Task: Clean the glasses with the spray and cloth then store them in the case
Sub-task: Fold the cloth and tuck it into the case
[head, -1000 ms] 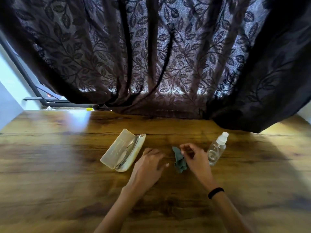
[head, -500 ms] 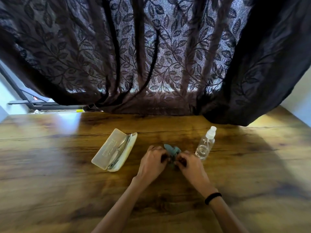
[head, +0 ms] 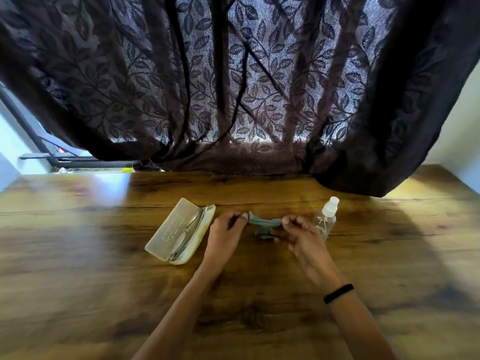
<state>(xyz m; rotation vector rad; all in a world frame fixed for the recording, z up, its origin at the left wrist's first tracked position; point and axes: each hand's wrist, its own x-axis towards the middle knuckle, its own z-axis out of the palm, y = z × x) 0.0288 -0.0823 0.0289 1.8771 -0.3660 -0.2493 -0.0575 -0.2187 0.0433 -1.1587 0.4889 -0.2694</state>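
A small grey-green cloth (head: pixel 263 224) is stretched between my two hands just above the wooden table. My left hand (head: pixel 226 233) pinches its left end and my right hand (head: pixel 298 236) pinches its right end. To the left lies a cream glasses case (head: pixel 171 229), open, with thin metal-framed glasses (head: pixel 189 231) resting inside its right half. A clear spray bottle (head: pixel 327 216) with a white cap stands just right of my right hand.
The wooden table (head: pixel 104 268) stretches wide on both sides. A dark leaf-patterned curtain (head: pixel 233 87) hangs along the table's far edge, its right fold (head: pixel 363 178) draping onto the tabletop behind the bottle.
My left hand came over to the cloth that my right hand held. Both hands have since pulled apart, spreading the bunched cloth out between them.
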